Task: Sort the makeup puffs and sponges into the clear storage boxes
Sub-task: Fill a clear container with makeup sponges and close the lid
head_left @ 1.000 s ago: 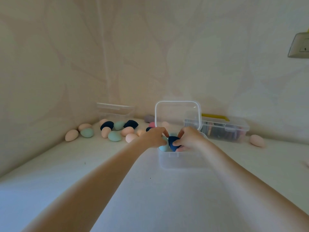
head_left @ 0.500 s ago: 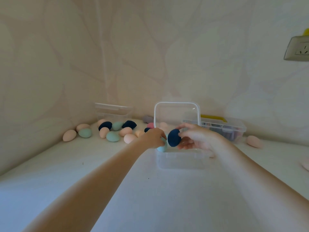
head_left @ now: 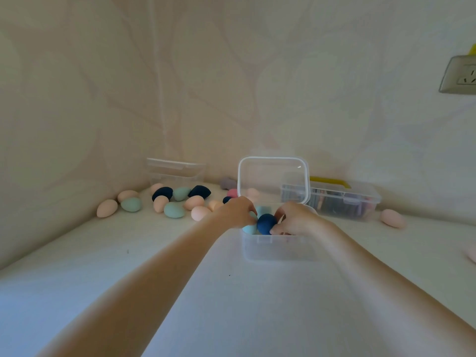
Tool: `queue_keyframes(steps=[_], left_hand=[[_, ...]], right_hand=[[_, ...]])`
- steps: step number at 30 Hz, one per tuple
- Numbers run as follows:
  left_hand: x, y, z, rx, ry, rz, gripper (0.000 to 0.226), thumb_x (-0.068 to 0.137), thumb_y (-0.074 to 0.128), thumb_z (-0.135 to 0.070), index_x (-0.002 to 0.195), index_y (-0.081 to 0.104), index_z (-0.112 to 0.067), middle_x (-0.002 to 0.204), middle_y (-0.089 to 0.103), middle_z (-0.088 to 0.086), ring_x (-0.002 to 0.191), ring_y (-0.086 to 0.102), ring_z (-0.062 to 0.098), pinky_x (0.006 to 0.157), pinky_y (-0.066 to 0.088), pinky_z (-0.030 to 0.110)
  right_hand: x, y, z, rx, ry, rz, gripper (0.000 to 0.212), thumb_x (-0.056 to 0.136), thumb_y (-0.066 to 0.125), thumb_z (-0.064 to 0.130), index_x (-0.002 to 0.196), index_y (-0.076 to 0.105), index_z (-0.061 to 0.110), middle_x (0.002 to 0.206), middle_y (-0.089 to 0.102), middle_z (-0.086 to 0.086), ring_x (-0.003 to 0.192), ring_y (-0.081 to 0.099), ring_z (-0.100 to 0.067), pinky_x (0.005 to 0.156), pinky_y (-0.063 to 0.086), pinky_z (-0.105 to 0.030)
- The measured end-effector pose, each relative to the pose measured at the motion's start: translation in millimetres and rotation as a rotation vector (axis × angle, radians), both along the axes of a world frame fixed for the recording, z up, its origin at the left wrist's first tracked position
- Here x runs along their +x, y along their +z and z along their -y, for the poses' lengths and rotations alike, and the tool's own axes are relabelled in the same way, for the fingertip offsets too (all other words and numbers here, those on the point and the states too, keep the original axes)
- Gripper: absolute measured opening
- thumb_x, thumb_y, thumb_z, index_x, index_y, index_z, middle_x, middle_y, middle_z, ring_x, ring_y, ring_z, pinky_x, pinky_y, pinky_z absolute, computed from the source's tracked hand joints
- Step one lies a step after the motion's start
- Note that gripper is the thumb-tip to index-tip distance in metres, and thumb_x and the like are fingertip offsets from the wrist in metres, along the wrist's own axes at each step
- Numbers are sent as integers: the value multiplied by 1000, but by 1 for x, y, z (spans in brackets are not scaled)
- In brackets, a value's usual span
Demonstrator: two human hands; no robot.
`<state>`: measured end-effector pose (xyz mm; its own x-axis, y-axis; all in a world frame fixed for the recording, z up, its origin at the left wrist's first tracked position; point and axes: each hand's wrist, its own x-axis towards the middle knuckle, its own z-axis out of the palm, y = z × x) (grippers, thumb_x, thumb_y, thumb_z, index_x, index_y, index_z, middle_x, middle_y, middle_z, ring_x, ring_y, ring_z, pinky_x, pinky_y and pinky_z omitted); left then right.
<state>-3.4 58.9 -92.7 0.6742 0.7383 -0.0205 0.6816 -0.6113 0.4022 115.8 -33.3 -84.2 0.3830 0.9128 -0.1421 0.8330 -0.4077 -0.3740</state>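
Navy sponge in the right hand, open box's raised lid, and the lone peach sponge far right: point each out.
navy sponge (head_left: 266, 223), head view, its rounded front
raised lid (head_left: 273, 179), head view, clear centre panel
lone peach sponge (head_left: 392, 218), head view, its middle

Both hands are over the open clear box (head_left: 273, 249). The right hand (head_left: 296, 219) pinches a dark blue sponge (head_left: 266, 223) at the box's rim, and the left hand (head_left: 238, 211) holds a light blue sponge (head_left: 250, 228) just beside it. Left of the box, many loose sponges (head_left: 175, 210) lie on the white surface (head_left: 231, 305).

Bare, sleeveless forearms; no jewellery
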Motion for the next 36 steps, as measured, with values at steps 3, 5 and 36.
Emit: queue_keyframes(steps=[3, 5, 36], left_hand=[[-2, 0, -2, 7, 1, 3, 35, 92, 54, -23, 126, 56, -16, 130, 53, 6, 117, 53, 23, 83, 40, 23], [-3, 0, -3, 17, 5, 9, 33, 92, 54, -22, 124, 57, -16, 130, 52, 6, 115, 54, 23, 83, 42, 24], [-8, 0, -1, -5, 74, 123, 32, 87, 60, -23, 119, 58, -21, 132, 46, 6, 113, 54, 23, 86, 45, 26]], right_hand=[[3, 0, -5, -9, -33, -51, 31, 85, 61, 33, 91, 70, 4, 79, 70, -6, 58, 59, -13, 61, 50, -22], [6, 0, -8, -10, -53, -29, 30, 87, 58, 38, 89, 64, 8, 81, 67, -5, 70, 62, -18, 75, 54, -29], [1, 3, -14, 45, 1, 301, 26, 80, 63, 26, 97, 56, 9, 92, 57, -6, 84, 56, -26, 69, 44, -31]])
